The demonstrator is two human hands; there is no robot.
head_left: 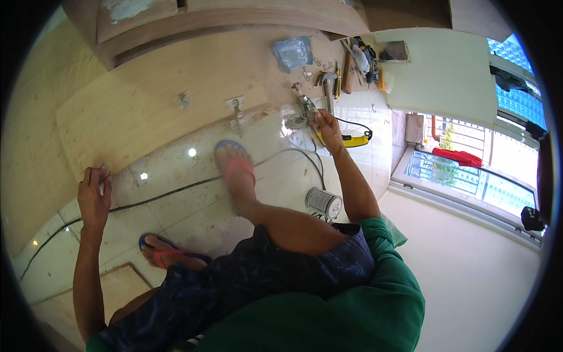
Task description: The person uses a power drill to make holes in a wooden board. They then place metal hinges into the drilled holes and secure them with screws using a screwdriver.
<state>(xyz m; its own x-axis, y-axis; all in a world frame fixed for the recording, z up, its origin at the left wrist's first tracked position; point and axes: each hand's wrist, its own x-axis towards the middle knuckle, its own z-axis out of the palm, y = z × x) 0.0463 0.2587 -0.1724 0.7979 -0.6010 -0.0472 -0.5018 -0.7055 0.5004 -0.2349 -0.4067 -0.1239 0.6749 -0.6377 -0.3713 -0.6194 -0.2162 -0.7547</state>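
Shirt (328, 314); left hand (95, 196) at board (138, 120) edge.

No words or numbers are coming out readable. A cylindrical can (319, 201) on the tiled floor (275, 185) is carrying dark print around its pale wall, and smaller dark marks are showing on its round end, all appearing too small and blurred for making out.

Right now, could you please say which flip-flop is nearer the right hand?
The right foot's flip-flop; the left foot's flip-flop is farther back, nearer the left hand.
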